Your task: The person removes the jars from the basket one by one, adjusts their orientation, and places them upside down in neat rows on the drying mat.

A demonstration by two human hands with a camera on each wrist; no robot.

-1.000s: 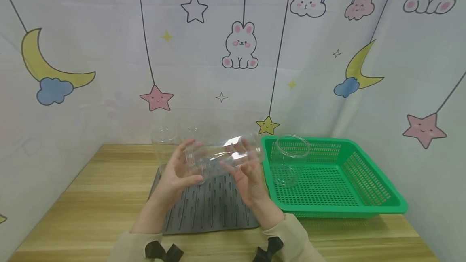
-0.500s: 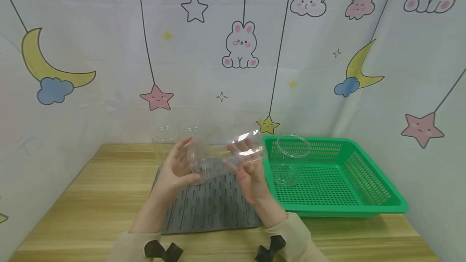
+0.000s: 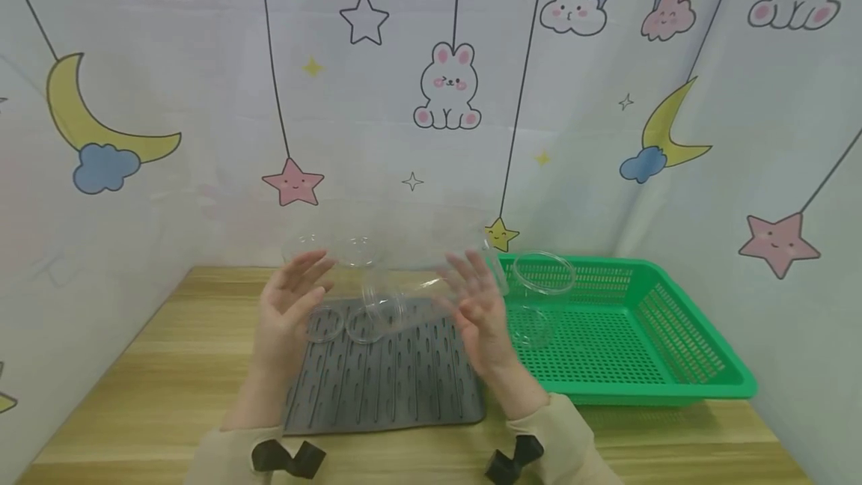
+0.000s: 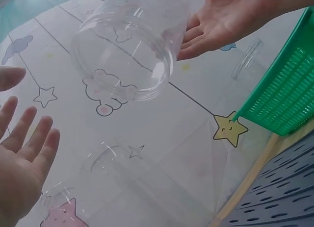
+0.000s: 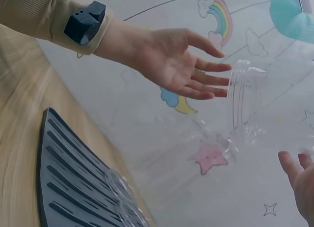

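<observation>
"Where is the jar (image 3: 420, 292)?"

"In the air over the mat (image 3: 390, 391), lying tilted, its neck facing the left hand (image 3: 289, 309)."

"Who has it?"

"The right hand (image 3: 481, 316) grasps it. The left hand's fingers are released, near the neck but apart."

"And around them?"

"Two more jars (image 3: 357, 283) stand on the mat, another in the basket (image 3: 653, 391)."

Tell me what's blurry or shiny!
Head view: hands a little smeared, bunny drawing crisp; left wrist view: white glints on the jar between the hands; right wrist view: that jar fades into the pale cloth.
</observation>
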